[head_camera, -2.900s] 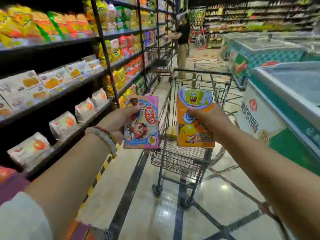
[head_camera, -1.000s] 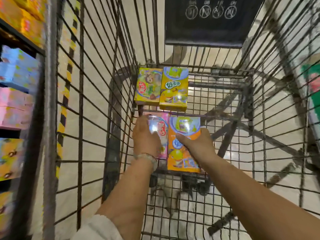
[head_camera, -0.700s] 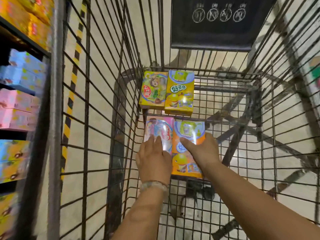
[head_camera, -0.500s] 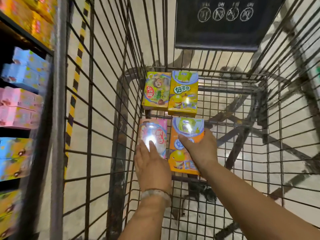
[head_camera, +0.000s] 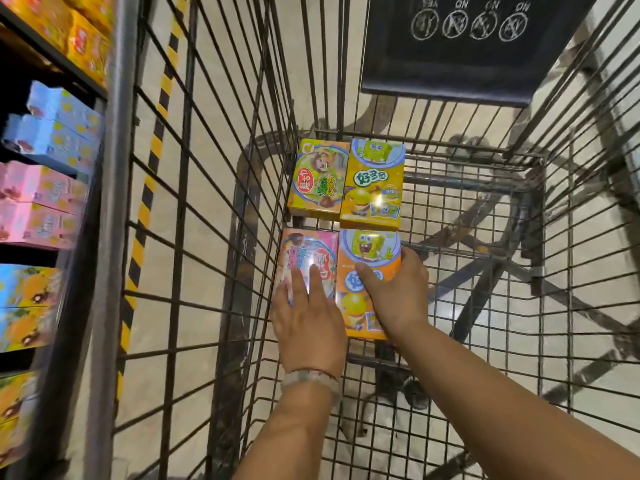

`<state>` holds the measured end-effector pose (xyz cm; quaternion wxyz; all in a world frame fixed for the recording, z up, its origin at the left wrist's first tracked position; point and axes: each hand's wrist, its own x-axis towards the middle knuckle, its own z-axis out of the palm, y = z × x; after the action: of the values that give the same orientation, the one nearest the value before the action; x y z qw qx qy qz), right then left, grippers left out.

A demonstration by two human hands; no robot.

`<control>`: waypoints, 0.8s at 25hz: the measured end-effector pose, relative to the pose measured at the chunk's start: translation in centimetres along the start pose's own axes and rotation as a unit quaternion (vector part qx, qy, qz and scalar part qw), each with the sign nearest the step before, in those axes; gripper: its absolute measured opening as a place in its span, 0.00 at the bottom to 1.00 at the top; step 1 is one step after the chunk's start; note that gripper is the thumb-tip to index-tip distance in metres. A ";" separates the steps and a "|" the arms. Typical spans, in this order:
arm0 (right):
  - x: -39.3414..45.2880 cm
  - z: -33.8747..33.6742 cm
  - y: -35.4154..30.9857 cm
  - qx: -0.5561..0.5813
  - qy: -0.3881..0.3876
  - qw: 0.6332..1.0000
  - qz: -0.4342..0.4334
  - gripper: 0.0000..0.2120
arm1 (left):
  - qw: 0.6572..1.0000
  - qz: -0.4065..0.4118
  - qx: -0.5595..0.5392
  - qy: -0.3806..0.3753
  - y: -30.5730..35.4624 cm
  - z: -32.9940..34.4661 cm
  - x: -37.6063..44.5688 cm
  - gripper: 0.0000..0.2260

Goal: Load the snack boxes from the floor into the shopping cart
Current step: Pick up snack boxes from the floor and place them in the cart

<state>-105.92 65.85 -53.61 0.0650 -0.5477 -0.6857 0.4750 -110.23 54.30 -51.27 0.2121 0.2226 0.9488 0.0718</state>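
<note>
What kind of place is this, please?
Most likely a supermarket aisle. The hands reach into a wire shopping cart, stocked shelves of packaged snack boxes stand at the left, and a yellow-and-black floor stripe runs along the shelving.

Four snack boxes lie flat on the shopping cart (head_camera: 485, 237) floor in a two-by-two block. Left hand (head_camera: 308, 317) rests with straight fingers on the pink box (head_camera: 311, 251). Right hand (head_camera: 398, 292) grips the orange box (head_camera: 363, 247) just beside it. Behind them lie the green box (head_camera: 320, 178) and the yellow box (head_camera: 374, 185).
</note>
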 end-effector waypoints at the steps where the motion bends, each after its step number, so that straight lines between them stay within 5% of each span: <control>1: 0.1 0.2 -0.2 -0.002 0.005 1.000 -0.003 0.31 | 1.000 0.017 -0.010 0.009 0.0 0.2 0.1 0.22; 7: 0.4 0.4 0.0 -0.011 0.011 1.000 0.006 0.32 | 0.997 0.044 -0.069 -0.004 0.1 0.1 0.0 0.38; 13: 0.3 0.4 0.3 -0.003 0.011 1.000 0.009 0.31 | 0.995 0.093 -0.028 0.031 -0.2 1.1 0.0 0.43; 16: 0.2 0.3 0.4 -0.003 0.012 1.000 0.009 0.31 | 0.997 0.066 -0.010 0.048 0.3 0.5 1.2 0.37; 20: 0.1 0.3 0.4 -0.017 0.014 1.000 -0.003 0.31 | 0.999 0.024 -0.023 -0.022 1.3 -0.3 2.6 0.42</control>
<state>-105.86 65.76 -54.08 0.0664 -0.5535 -0.6942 0.4552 -111.97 56.62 -51.65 0.2361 0.2422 0.9364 0.0936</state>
